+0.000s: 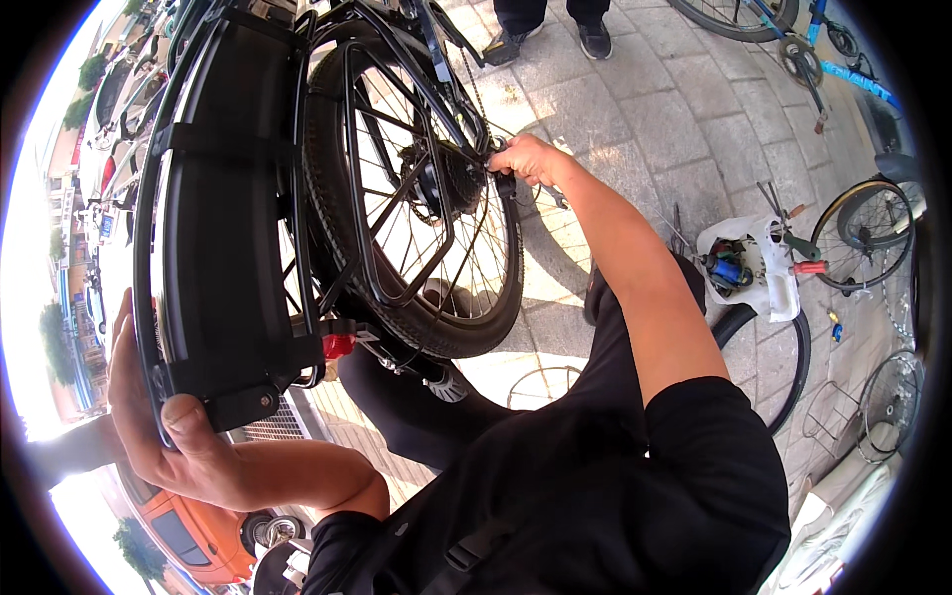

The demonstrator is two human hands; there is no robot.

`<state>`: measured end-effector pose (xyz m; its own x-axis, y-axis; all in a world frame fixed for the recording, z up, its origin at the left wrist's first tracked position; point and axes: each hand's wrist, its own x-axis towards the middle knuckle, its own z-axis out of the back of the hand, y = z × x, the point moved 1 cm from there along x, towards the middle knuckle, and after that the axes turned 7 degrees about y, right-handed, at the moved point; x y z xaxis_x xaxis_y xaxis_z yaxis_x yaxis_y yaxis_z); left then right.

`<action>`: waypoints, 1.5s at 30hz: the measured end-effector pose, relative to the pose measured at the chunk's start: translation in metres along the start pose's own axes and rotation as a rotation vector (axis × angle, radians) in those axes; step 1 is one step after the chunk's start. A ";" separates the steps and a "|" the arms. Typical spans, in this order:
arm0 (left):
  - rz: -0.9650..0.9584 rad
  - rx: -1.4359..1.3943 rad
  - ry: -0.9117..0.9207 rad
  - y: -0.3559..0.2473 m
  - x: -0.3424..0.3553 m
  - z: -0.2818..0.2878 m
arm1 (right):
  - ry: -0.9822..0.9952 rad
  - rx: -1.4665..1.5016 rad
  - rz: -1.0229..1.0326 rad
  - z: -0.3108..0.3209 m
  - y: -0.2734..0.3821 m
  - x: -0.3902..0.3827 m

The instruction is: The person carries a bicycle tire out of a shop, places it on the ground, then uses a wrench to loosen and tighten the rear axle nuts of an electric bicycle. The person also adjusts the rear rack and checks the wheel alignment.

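Note:
An electric bicycle's rear end fills the upper left, with a long black battery pack [223, 248] set in a black tubular rear rack [149, 228]. My left hand [169, 426] is closed round the rack's near end, thumb on top and fingers along the outer side. The spoked rear wheel [511, 288] with its black tyre stands beside the rack. My right hand [531, 161] pinches at the wheel's axle end, close to the sprockets [461, 183] and the rear derailleur [506, 184]; the small part between its fingers is hidden. A red rear reflector [338, 345] sits below the rack.
Another person's shoes [595, 40] stand on the paving at the top. A cut white container [778, 268] holding tools lies to the right, beside a black tyre [793, 377] and loose wheels [863, 233]. A blue bicycle [858, 79] is at upper right; an orange car [188, 535] at lower left.

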<state>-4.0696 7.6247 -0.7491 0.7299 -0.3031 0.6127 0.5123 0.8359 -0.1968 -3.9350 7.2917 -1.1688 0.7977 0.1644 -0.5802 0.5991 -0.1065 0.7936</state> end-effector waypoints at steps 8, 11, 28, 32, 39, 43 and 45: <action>-0.020 -0.089 0.027 0.006 0.000 0.005 | 0.000 -0.003 0.161 -0.006 -0.003 0.003; -0.014 -0.097 0.024 0.004 0.001 0.004 | -0.008 -0.011 0.201 -0.001 -0.019 0.023; -0.067 -0.095 0.054 0.001 0.002 0.004 | 0.026 -0.239 0.266 0.004 -0.015 0.017; -0.032 -0.072 0.001 -0.002 0.001 0.001 | 0.029 -0.211 0.242 0.000 -0.011 0.013; -0.025 -0.096 -0.042 0.009 0.000 -0.005 | 0.138 -0.030 0.066 0.018 -0.002 -0.001; 0.030 -0.130 -0.178 0.007 -0.006 -0.010 | -0.039 0.038 0.138 0.038 0.004 -0.038; 0.045 -0.118 -0.214 0.011 -0.008 -0.015 | -0.286 0.127 0.129 0.058 -0.016 -0.049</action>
<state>-4.0630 7.6296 -0.7675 0.6471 -0.1526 0.7470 0.5399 0.7834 -0.3077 -3.9799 7.2290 -1.1640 0.8435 -0.1381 -0.5191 0.4818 -0.2327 0.8448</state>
